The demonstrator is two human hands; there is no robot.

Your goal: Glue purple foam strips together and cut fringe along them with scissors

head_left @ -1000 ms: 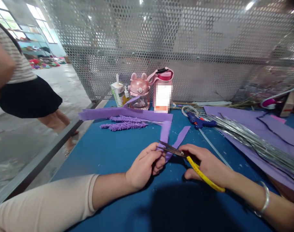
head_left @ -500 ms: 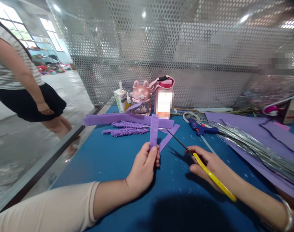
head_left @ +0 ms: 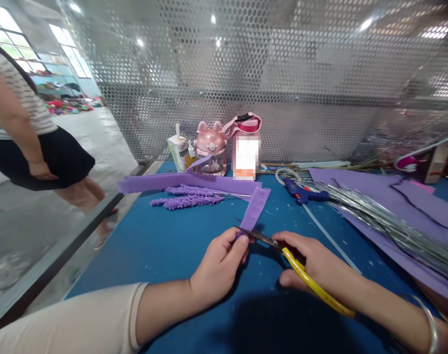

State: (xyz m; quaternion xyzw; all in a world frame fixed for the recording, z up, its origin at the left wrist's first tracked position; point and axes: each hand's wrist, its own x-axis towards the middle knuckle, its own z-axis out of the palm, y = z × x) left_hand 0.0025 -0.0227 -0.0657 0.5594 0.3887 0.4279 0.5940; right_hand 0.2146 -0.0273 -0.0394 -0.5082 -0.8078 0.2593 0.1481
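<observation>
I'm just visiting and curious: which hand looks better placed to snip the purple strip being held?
Probably the right hand: it holds the yellow-handled scissors, blades at the purple strip. The left hand is busy pinching the strip's near end.

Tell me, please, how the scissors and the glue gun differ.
The scissors have a yellow handle; the glue gun is mostly dark blue. The scissors are in the right hand; the glue gun lies on the table. The scissors are slim-bladed; the glue gun is chunkier. Both are hand tools.
</observation>
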